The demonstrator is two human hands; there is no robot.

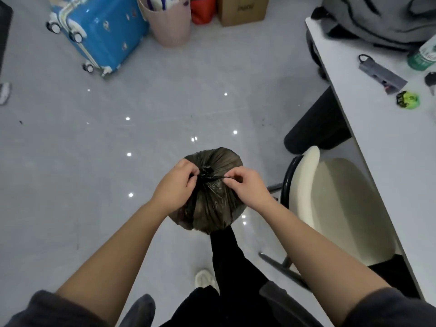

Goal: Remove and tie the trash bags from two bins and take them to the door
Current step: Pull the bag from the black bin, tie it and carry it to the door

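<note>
Trash bag [212, 204] bulging, crinkled dark plastic; left hand [175, 185], right hand [247, 185] pinch gathered neck.

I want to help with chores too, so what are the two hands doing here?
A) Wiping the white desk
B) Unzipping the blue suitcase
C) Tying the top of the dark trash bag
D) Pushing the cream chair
C: the left hand and the right hand each pinch a twisted strand at the gathered neck of the trash bag, which is bunched shut between them.
</note>
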